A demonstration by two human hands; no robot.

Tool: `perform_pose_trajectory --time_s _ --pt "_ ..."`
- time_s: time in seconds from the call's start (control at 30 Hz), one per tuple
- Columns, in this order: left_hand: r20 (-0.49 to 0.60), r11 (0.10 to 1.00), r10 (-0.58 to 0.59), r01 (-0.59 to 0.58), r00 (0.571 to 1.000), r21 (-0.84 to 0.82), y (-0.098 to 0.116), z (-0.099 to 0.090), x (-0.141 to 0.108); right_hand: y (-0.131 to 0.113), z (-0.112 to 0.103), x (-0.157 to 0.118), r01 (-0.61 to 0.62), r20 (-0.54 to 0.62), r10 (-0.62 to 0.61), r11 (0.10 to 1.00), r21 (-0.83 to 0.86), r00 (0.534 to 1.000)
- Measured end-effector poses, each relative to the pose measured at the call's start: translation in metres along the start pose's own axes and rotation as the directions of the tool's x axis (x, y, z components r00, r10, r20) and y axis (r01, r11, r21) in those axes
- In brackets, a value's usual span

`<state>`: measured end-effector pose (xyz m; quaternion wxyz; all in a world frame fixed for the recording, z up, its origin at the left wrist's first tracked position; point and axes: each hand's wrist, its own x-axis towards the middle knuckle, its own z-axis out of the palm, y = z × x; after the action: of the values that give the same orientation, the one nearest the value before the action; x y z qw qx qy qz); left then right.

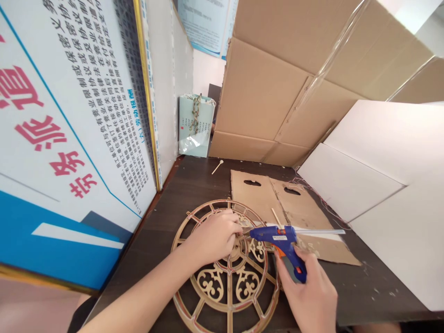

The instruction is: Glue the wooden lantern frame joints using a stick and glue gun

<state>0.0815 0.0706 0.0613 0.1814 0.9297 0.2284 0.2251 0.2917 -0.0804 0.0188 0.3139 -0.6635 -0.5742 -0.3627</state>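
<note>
**Glue gun at the hub of the fretwork wheel**

A dark wooden table (194, 185) hemmed in by a printed poster board (69, 138) on my left, stacked cardboard boxes (270, 92) ahead and white panels (381, 175) on my right. Flat cardboard sheets (263, 194) with handle cut-outs lie behind the work, a small stick (217, 167) sits near the far edge, and a pale gift bag (194, 125) stands against the boxes.

The round gold fretwork wheel (227, 282) lies flat on the table just in front of me. My left hand (215, 236) is curled down over its upper middle, fingertips pinching or pressing something small near the hub; what exactly, I cannot tell. My right hand (312, 296) is closed around the handle of the blue glue gun (282, 243), a finger by the orange trigger.

The gun's long axis runs nearly level, left to right: nozzle pointing left at my left fingertips, clear glue stick (321, 231) jutting out the back to the right. Its handle slopes down towards me.

To do this well, I judge I should keep the nozzle low and close to the joint, squeeze gently for a small bead, hold my left fingers clear of the hot tip, and keep the wheel pinned flat so the part does not shift
</note>
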Motion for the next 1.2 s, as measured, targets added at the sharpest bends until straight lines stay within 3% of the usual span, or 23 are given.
perform_pose_trajectory --time_s 0.77,0.93,1.07,1.2 --pt "0.012 1.000 -0.003 0.003 1.000 0.008 0.002 -0.001 0.001 0.002 -0.001 0.002 -0.030 -0.002 0.030 0.998 -0.054 1.000" --pt "-0.014 1.000 0.011 -0.011 1.000 0.026 0.003 -0.002 0.000 -0.002 -0.004 0.003 -0.135 0.019 0.135 0.991 0.002 0.991" --pt "-0.024 0.998 0.026 -0.024 0.999 0.052 0.001 -0.002 0.000 0.010 -0.010 0.016 -0.375 0.120 0.367 0.925 0.057 0.923" --pt "-0.015 0.997 0.053 -0.052 0.998 0.062 0.002 0.000 0.003 0.049 -0.011 0.043 -0.558 0.220 0.543 0.830 0.008 0.810"
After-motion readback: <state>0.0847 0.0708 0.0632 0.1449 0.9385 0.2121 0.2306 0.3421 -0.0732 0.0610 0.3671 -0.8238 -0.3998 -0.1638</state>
